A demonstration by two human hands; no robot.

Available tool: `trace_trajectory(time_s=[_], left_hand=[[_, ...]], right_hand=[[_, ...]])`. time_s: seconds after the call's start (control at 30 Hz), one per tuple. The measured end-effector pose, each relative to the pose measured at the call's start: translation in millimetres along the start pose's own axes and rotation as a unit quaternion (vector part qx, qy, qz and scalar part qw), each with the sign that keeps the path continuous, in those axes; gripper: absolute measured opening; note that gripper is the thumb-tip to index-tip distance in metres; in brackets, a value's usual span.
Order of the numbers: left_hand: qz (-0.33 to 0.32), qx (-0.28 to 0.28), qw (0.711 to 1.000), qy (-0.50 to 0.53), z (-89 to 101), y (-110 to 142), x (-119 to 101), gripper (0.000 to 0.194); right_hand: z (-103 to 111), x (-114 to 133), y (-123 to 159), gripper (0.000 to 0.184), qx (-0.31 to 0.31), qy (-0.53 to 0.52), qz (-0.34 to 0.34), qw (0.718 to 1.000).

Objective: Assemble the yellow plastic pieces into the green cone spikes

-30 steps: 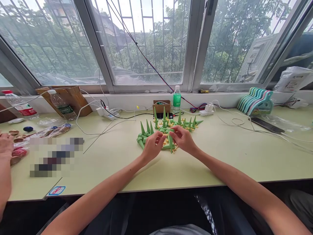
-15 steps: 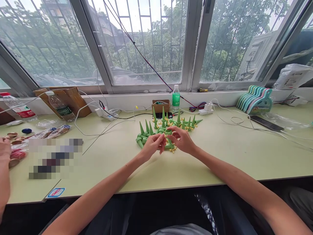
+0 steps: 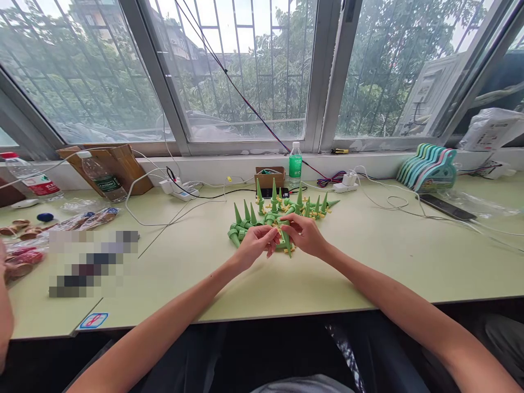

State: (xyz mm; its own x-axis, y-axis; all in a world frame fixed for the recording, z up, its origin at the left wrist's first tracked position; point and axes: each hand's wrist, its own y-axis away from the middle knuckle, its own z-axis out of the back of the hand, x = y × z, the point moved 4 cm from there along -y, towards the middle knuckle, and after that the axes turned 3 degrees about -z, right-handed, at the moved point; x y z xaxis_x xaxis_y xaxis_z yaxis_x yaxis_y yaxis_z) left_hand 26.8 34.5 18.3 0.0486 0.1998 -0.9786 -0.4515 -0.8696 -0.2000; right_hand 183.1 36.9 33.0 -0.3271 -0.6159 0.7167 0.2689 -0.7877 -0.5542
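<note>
A pile of green cone-shaped plastic spikes (image 3: 274,210) with small yellow fittings lies in the middle of the pale green table (image 3: 368,262). Just in front of the pile, my left hand (image 3: 256,243) and my right hand (image 3: 305,234) meet over one green spike (image 3: 286,243) that points down toward me. My right hand's fingers are closed round its wide end. The left hand pinches a small yellow fitting (image 3: 278,232) at that same end. Several spikes stand upright behind my hands, others lie on their sides.
A small cardboard box (image 3: 270,177), a green bottle (image 3: 295,164), power strips and cables sit along the window sill. Two water bottles and a brown box (image 3: 118,166) stand far left, coloured hangers (image 3: 429,166) and a phone (image 3: 444,207) far right. Another person's arm (image 3: 5,316) shows at the left edge.
My hands have drawn closer together on the spike, and its tip now points down toward me. The other person's hand at the left edge has pulled back out of view.
</note>
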Motion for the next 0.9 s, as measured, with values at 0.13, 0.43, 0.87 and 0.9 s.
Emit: trace_trajectory(time_s=[0.13,0.43,0.87,0.9], left_hand=[[-0.044,-0.005,0.998,-0.055,0.0,1,-4,0.035],[-0.115,-0.052,0.980,-0.154,-4.2,5,-13,0.035],[-0.148,-0.085,0.965,-0.199,-1.2,4,-9,0.025],[-0.135,-0.087,0.969,-0.190,-1.0,3,-8,0.025]], right_hand=[[-1,-1,0,0.028,0.005,-0.008,-0.017,1.000],[-2,-1,0,0.034,0.006,-0.006,-0.043,0.999],[0,2,-1,0.035,-0.005,0.007,-0.052,0.999],[0,3,-1,0.035,-0.008,0.006,-0.050,0.999]])
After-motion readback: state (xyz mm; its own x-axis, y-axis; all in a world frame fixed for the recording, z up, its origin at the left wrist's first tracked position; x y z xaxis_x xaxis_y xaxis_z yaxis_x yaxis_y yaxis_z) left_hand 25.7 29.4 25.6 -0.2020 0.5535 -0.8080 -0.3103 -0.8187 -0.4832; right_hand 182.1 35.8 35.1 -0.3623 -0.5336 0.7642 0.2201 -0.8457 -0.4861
